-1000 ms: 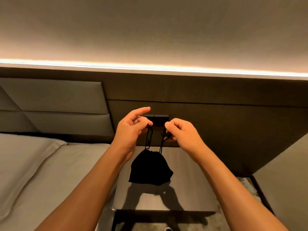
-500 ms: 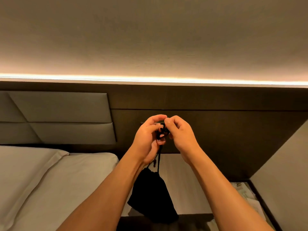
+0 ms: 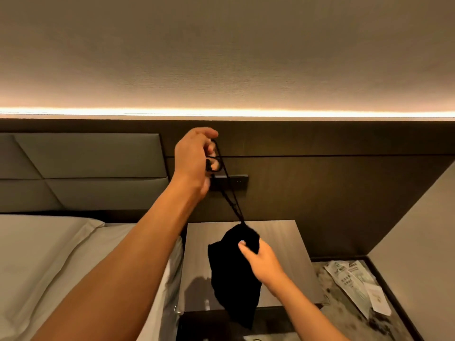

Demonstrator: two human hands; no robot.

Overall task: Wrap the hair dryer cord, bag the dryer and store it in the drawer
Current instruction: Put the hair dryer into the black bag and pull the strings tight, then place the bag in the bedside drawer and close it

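A black drawstring bag [image 3: 234,279] hangs above the bedside table [image 3: 278,232]; whatever is inside it is hidden. My left hand [image 3: 194,158] is raised high in front of the dark wall panel and grips the loops of the black drawstring [image 3: 231,200], which runs taut down to the bag's gathered neck. My right hand [image 3: 261,259] is lower and pinches the bag just under that neck. The dryer itself and the drawer front do not show clearly.
A bed with white sheets [image 3: 49,262] and a padded headboard [image 3: 86,166] fills the left. A dark switch plate [image 3: 234,180] sits on the wall panel. Printed paper packets [image 3: 352,279] lie on a lower surface at the right, beside a slanted wall.
My hands, close together at the drawstring before, have separated: the left pulled the string up and left, the right dropped to grasp the bag's neck. The string is now taut.
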